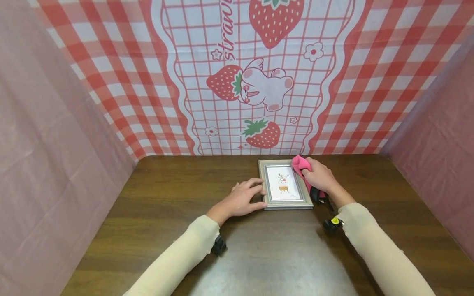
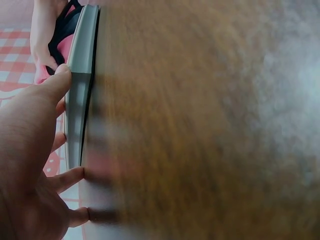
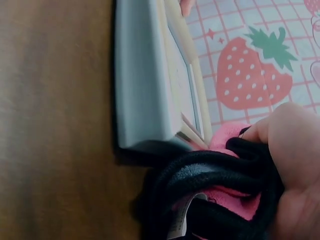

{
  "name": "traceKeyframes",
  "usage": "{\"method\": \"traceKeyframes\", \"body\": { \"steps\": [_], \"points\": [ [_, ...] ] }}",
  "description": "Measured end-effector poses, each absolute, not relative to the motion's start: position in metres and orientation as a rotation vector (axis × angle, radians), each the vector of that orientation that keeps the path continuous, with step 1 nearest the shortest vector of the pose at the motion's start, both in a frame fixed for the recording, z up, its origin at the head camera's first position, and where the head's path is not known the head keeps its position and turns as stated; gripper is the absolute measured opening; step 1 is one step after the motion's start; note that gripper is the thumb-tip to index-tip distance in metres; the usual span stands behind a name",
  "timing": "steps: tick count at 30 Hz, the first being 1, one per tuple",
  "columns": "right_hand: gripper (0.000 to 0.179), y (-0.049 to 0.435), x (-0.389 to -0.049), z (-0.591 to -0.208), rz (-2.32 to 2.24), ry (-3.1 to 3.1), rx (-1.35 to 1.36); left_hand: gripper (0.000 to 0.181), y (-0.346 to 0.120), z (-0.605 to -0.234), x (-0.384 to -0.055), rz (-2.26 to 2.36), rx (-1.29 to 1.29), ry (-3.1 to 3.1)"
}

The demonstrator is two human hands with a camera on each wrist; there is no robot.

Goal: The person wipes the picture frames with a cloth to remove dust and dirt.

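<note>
A picture frame [image 1: 285, 204] with a pale border lies flat on the table, holding a print of a potted plant. Along its left edge rests my left hand [image 1: 244, 197], fingers spread; in the left wrist view the thumb and fingertips touch the side of the frame [image 2: 80, 100]. My right hand [image 1: 321, 176] grips a bunched pink cloth [image 1: 300, 163] with black edging at the frame's upper right corner. The right wrist view shows the cloth [image 3: 235, 200] folded over on itself, with a white label, hanging beside the frame [image 3: 142, 75].
The brown wooden table [image 1: 166, 185] meets a red checked strawberry cloth [image 1: 259, 82] at the back. Pink curtains [image 1: 63, 144] hang at both sides. Dark wrist cameras [image 1: 219, 245] sit under both sleeves.
</note>
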State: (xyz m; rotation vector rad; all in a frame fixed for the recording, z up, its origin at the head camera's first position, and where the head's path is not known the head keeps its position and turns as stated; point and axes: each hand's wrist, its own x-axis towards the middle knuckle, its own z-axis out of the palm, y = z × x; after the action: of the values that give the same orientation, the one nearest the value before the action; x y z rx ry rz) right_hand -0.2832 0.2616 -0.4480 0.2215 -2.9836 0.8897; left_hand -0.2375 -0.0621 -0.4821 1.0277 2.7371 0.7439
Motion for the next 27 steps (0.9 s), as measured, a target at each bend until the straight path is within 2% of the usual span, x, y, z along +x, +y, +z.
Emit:
{"method": "traceKeyframes", "body": {
  "steps": [10,19,27],
  "points": [
    [0.033,0.253,-0.256,-0.445,0.84,-3.028,0.142,0.042,-0.062,-0.478,-0.236,0.75,0.995,2.727],
    [0.034,0.251,-0.236,-0.452,0.807,-3.019,0.153,0.044,-0.063,-0.5,-0.247,0.798,1.035,2.737],
    [0.033,0.247,-0.222,-0.448,0.72,-3.008,0.148,0.045,-0.064,-0.49,-0.241,0.796,1.047,2.736]
  ]
}}
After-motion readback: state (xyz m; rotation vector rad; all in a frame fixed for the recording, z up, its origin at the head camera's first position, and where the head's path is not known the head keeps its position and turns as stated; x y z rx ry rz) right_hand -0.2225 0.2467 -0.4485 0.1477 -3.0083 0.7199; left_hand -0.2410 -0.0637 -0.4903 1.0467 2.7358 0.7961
